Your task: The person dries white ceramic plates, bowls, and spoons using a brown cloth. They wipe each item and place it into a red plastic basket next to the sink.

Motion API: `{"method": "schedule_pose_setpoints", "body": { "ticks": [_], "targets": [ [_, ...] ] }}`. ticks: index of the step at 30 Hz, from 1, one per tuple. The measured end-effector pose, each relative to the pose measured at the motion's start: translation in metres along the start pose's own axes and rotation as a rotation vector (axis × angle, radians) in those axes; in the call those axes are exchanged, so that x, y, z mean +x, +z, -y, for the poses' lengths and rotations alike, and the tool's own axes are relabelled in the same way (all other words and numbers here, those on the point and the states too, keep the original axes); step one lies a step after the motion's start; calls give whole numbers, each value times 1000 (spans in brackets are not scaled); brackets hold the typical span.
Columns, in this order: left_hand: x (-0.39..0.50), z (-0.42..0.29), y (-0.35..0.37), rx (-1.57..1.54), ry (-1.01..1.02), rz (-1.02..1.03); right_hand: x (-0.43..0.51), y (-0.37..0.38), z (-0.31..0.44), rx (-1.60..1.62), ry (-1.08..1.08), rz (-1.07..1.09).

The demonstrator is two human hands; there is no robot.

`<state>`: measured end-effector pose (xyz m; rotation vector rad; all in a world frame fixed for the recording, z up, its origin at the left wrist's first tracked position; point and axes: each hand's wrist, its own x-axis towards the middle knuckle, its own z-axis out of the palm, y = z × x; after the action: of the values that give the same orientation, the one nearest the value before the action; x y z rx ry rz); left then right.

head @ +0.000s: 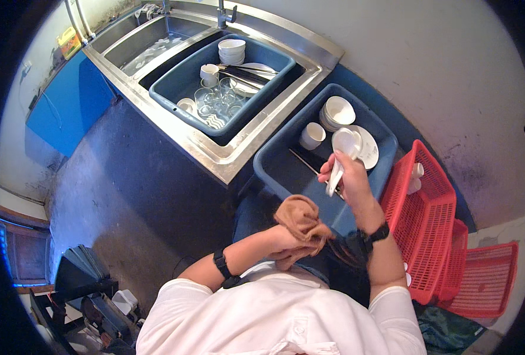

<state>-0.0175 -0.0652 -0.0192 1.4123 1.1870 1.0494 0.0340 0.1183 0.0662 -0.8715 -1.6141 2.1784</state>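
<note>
My right hand [349, 175] grips white spoons [347, 141] by their handles, over the right blue-grey plastic tub [273, 151]. My left hand [287, 239] holds a bunched brown cloth [300, 217] near my waist, in front of that tub. Inside the tub are a stack of white bowls [339, 111], a white cup [312, 136], a white plate [369, 148] partly behind the spoons, and chopsticks [307, 163]. Another blue-grey tub [169, 104], set in the sink, holds stacked white bowls [232, 52], a white cup [209, 74], dark chopsticks [249, 74] and several clear glasses [213, 98].
The steel sink's rim [209, 164] runs beside the right tub. A tap [223, 17] stands behind the sink; a basin at left holds water [156, 51]. Red plastic baskets [426, 222], one holding white cups [415, 177], stand at right. A yellow jug [69, 43] is at far left.
</note>
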Motion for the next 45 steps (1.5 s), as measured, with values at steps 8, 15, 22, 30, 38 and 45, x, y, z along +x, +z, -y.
{"method": "schedule_pose_setpoints", "body": {
  "ticks": [8, 15, 22, 30, 38, 45],
  "targets": [
    [-55, 31, -4, -247, -127, 0, 109, -13, -94, -1200, 355, 438],
    [-103, 31, -11, -571, -222, -18, 137, -19, -143, -1008, 619, 487],
    [-102, 64, -30, -1294, -61, 531, 142, 2, -132, -1436, 552, 644],
    [-136, 36, -16, -772, -31, -106, 152, 35, -127, -1844, 520, 791],
    [-142, 27, -12, -915, -83, -201, 147, 29, -134, -1737, 408, 727],
    [-156, 39, -1, -738, 43, -279, 131, 21, -90, -1733, 389, 822]
  ]
}}
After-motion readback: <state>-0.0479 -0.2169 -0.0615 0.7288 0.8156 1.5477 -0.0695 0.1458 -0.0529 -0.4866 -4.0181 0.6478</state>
